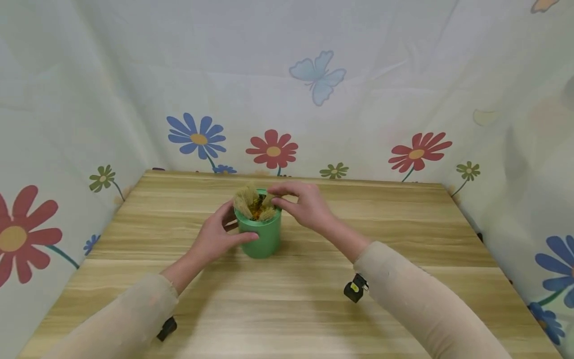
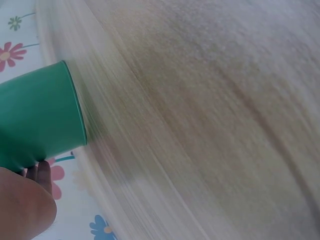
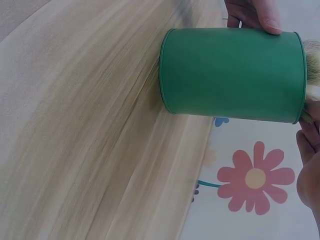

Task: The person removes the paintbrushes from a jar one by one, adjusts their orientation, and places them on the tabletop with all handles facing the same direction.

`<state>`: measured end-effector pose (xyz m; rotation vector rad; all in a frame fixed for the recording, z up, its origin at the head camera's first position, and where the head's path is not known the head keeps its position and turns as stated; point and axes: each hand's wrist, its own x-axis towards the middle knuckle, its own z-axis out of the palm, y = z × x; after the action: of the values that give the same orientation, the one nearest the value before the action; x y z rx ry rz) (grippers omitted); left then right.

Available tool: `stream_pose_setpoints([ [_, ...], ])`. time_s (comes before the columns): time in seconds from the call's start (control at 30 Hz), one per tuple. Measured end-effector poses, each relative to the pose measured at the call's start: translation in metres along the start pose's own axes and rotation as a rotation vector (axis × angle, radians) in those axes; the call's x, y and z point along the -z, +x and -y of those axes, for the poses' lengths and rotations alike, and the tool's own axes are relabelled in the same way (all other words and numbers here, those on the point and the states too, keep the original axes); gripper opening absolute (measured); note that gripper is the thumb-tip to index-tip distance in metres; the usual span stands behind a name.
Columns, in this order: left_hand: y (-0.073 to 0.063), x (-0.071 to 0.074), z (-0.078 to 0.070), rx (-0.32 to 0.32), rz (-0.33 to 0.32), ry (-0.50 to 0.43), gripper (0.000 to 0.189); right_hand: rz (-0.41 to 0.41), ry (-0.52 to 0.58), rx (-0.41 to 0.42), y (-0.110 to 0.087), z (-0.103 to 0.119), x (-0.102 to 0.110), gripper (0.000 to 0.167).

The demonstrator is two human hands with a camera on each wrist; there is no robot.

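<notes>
A green cylindrical pot (image 1: pixel 261 240) stands upright on the wooden table. Beige, fuzzy tufts (image 1: pixel 243 203) that look like dried plant heads poke out over its rim, around something orange and dark brown inside. My left hand (image 1: pixel 215 234) grips the pot from the left, thumb across its front and fingers behind. At the right side of the rim, my right hand (image 1: pixel 307 203) pinches a beige tuft (image 1: pixel 267 201) between thumb and fingers. From the right wrist, the pot (image 3: pixel 232 75) shows its smooth side, with tufts (image 3: pixel 312 67) beyond the rim.
The pale wooden table (image 1: pixel 381 219) reaches back to a white cloth wall (image 1: pixel 224 85) printed with flowers and butterflies. Similar cloth hangs at both sides. A small black device (image 1: pixel 356 288) is strapped at the right sleeve, another (image 1: pixel 167 328) at the left.
</notes>
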<state>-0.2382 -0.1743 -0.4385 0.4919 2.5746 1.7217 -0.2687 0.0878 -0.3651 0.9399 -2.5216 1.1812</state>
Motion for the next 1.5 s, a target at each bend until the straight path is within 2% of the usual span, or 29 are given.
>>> stream_pose_setpoints([
  [0.2, 0.0, -0.002, -0.002, -0.003, 0.008, 0.001, 0.095, -0.05, 0.05, 0.006, 0.0, 0.005, 0.007, 0.023],
  [0.4, 0.0, -0.002, -0.002, 0.011, 0.012, 0.009, 0.096, -0.174, 0.096, 0.132, 0.005, 0.016, 0.028, 0.02],
  [0.5, 0.0, -0.001, -0.002, 0.021, 0.013, 0.009, 0.096, -0.227, 0.115, 0.159, 0.007, 0.024, 0.042, 0.021],
  [0.77, -0.001, 0.0, -0.006, 0.02, 0.019, 0.011, 0.097, -0.325, 0.253, 0.048, 0.001, 0.036, 0.087, 0.024],
  [1.03, -0.001, -0.001, -0.007, 0.018, 0.02, 0.011, 0.097, -0.391, 0.366, -0.094, -0.011, 0.021, 0.121, 0.026],
  [1.2, -0.001, -0.001, -0.003, 0.01, 0.023, 0.005, 0.097, -0.371, 0.355, -0.151, -0.017, 0.007, 0.13, 0.029],
  [1.4, 0.0, 0.0, -0.002, 0.008, 0.017, 0.002, 0.096, -0.234, 0.264, -0.291, -0.025, -0.013, 0.129, 0.031],
  [1.5, 0.0, 0.0, -0.001, 0.009, 0.02, 0.002, 0.095, -0.178, 0.261, -0.324, -0.029, -0.026, 0.125, 0.032],
])
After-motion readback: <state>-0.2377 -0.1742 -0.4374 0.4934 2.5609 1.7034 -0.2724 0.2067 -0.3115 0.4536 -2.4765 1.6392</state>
